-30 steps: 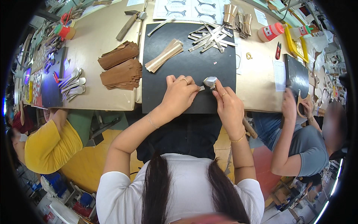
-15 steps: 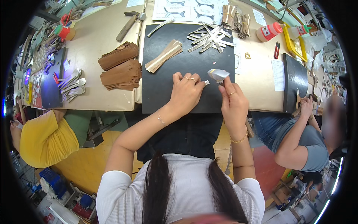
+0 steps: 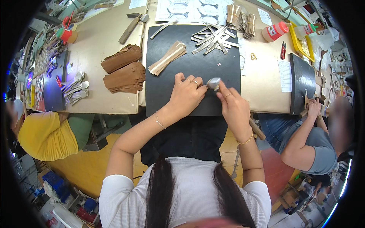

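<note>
In my right hand point(image 3: 234, 110) is a hammer with a metal head point(image 3: 214, 83), its wooden handle point(image 3: 257, 130) sticking out beside my wrist. The head is down at the fingertips of my left hand point(image 3: 187, 95). That hand is closed in a pinch above the black mat point(image 3: 163, 100); what it pinches is mostly hidden, a small pale strip end. Farther up the mat are a fanned stack of tan strips point(image 3: 167, 57) and a loose pile of whitish metallic-looking strips point(image 3: 215, 40). A single such strip point(image 3: 163, 28) lies apart at the upper left.
Stacks of brown leather pieces point(image 3: 124, 77) lie left of the mat, below another hammer point(image 3: 131, 28). To the right are a red-capped bottle point(image 3: 275, 31), red snips point(image 3: 283, 50) and a yellow tray point(image 3: 303, 43). Co-workers sit on both sides, one in a yellow shirt point(image 3: 49, 135).
My right hand has brought the hammer head down and left, to my left fingertips. The pale strip end that showed there is now mostly covered. My left hand has barely moved.
</note>
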Demonstrator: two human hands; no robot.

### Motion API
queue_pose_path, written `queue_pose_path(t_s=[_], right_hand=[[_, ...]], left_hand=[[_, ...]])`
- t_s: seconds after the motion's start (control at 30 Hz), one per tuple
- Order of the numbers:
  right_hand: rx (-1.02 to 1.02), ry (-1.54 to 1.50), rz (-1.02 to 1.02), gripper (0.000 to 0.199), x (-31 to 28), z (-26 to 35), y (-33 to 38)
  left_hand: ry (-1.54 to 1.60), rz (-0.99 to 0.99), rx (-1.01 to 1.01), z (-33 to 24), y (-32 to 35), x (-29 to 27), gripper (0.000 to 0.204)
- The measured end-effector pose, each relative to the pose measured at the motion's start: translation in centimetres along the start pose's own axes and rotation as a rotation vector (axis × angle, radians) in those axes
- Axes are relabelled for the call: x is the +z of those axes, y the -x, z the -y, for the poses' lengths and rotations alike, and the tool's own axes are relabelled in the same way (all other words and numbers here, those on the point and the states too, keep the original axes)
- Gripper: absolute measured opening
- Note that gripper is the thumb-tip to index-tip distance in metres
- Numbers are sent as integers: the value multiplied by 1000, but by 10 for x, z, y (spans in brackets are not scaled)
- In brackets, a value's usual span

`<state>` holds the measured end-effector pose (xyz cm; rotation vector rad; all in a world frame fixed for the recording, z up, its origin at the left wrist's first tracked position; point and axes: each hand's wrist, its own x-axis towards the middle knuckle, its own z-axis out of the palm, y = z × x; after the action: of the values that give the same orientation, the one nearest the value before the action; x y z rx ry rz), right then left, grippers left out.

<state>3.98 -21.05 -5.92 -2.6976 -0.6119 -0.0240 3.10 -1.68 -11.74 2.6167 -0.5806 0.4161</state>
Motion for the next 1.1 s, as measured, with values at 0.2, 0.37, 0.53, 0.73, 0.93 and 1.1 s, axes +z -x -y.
queue_pose_path(t_s=[0.2,0.37,0.53,0.73,0.93,1.1], right_hand=[[-34,-163,-237,39,2,-2,1],[-2,37,-44,39,7,-7,1],[-28,-12,-114,39,5,-8,-2],[-35,21,-42,40,1,1,-1],[-54,-53,-202,41,4,-1,-1],[1,77,-15,41,8,-9,-1]], left_hand=[[-22,-52,24,0,-3,9,7],[159,-64,-153,2,-2,7,5],[77,-8,-68,5,0,0,5],[-54,-47,39,3,1,1,6],[-12,-37,7,1,-1,9,7],[271,-25,-205,5,-1,4,10]])
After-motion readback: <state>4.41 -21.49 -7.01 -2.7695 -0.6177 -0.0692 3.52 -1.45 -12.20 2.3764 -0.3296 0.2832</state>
